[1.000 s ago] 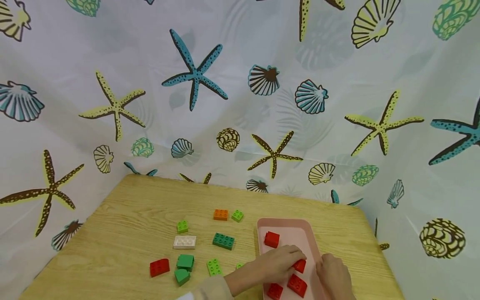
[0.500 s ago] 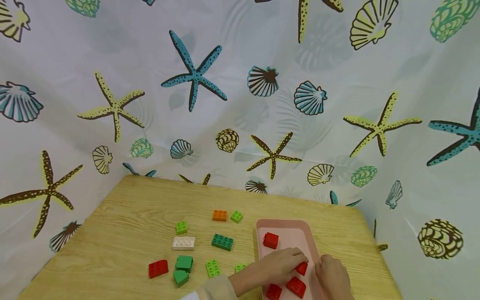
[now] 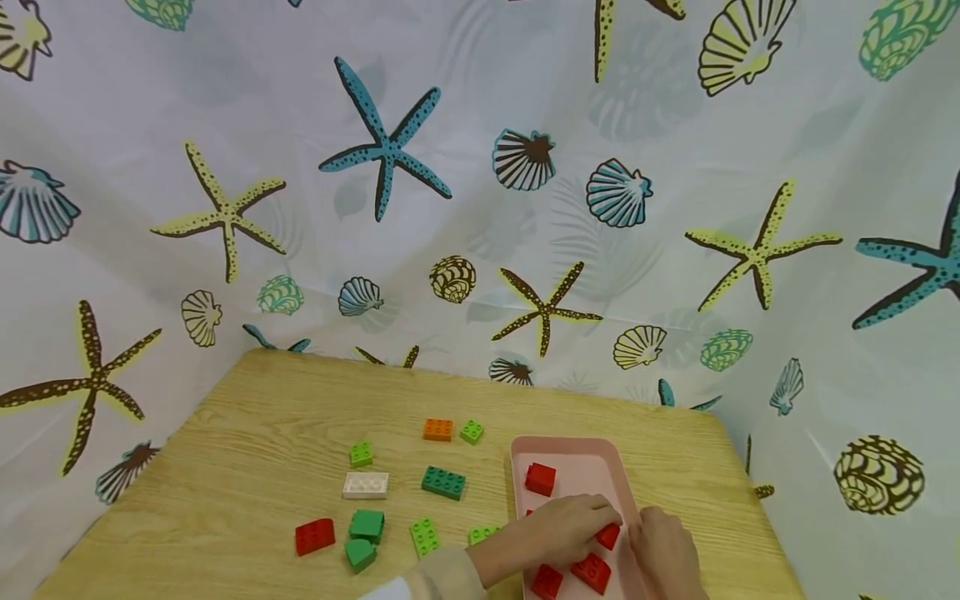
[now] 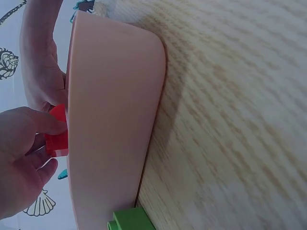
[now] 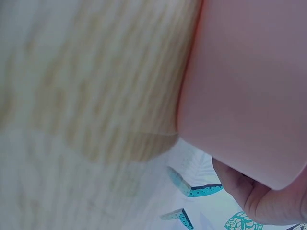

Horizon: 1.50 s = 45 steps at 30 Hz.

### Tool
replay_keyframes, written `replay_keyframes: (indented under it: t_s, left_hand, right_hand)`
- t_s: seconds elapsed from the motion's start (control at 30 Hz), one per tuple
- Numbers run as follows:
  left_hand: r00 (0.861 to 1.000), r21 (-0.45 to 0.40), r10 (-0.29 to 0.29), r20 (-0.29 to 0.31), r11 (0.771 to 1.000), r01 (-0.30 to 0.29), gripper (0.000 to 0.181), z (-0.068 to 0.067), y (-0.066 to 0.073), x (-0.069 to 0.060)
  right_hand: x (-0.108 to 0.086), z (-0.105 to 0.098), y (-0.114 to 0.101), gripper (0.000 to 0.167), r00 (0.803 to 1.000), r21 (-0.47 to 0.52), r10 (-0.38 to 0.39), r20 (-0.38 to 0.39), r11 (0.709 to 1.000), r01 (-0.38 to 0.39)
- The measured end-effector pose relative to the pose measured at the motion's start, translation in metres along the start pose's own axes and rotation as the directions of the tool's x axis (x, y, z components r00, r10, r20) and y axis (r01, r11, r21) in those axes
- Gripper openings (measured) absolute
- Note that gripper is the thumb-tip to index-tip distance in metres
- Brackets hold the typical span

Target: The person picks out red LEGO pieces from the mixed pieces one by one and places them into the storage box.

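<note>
In the head view, my left hand [image 3: 573, 527] reaches over the pink tray [image 3: 622, 475] and holds a red toy brick [image 3: 608, 537]. The left wrist view has that red brick [image 4: 58, 136] pinched between thumb and fingers, close to the tray wall. My right hand [image 3: 666, 546] grips the tray's right rim with curled fingers. Inside the tray, a red brick [image 3: 541, 478] lies toward the far end. Nearer to me are two others, a red brick [image 3: 547, 581] and a sloped red brick [image 3: 592, 572]. My left hand partly hides the tray floor.
Left of the tray, the wooden table [image 3: 247, 450] bears a red brick [image 3: 315, 536], green bricks [image 3: 367, 525], a dark green brick [image 3: 443, 482], a white brick [image 3: 366, 485], an orange brick [image 3: 438, 429] and several lime bricks. A patterned curtain [image 3: 465, 208] hangs behind.
My left hand has shifted slightly right and toward me within the tray, with the red brick in its fingers. More of a red piece shows behind it. My right hand stays at the rim.
</note>
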<state>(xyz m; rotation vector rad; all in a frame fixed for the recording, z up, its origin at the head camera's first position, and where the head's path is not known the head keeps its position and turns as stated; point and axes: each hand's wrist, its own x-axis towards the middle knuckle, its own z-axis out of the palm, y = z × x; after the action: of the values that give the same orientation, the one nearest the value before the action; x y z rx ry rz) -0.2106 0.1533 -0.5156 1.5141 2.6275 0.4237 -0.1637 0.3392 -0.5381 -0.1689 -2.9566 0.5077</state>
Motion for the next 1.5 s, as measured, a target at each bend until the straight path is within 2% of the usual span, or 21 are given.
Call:
replay_keyframes:
  t_s: [0.27, 0.6, 1.0, 1.27, 1.5]
  left_hand:
    - [1.0, 0.006, 0.006, 0.01, 1.0, -0.006, 0.036, 0.002, -0.001, 0.001]
    - [1.0, 0.028, 0.026, -0.005, 0.999, -0.026, 0.034, 0.008, -0.002, 0.003]
    - [1.0, 0.01, -0.002, 0.02, 1.0, 0.001, 0.033, 0.013, -0.005, 0.006]
    - [0.999, -0.021, -0.018, 0.033, 1.0, 0.019, 0.036, 0.02, -0.009, 0.008]
    - [0.999, 0.015, -0.021, 0.036, 1.0, 0.02, 0.035, 0.021, -0.01, 0.014]
  right_hand:
    - [0.0, -0.002, -0.002, 0.027, 1.0, -0.011, 0.012, 0.018, 1.0, -0.012]
    - [0.0, -0.001, -0.002, 0.026, 1.0, -0.017, 0.014, 0.019, 1.0, -0.013]
    - [-0.002, -0.001, -0.002, 0.027, 1.0, -0.018, -0.017, -0.022, 1.0, 0.017]
    - [-0.002, 0.001, -0.002, 0.027, 1.0, -0.005, -0.012, -0.02, 1.0, 0.012]
    - [-0.002, 0.001, 0.0, 0.026, 0.999, -0.002, -0.019, -0.033, 1.0, 0.019]
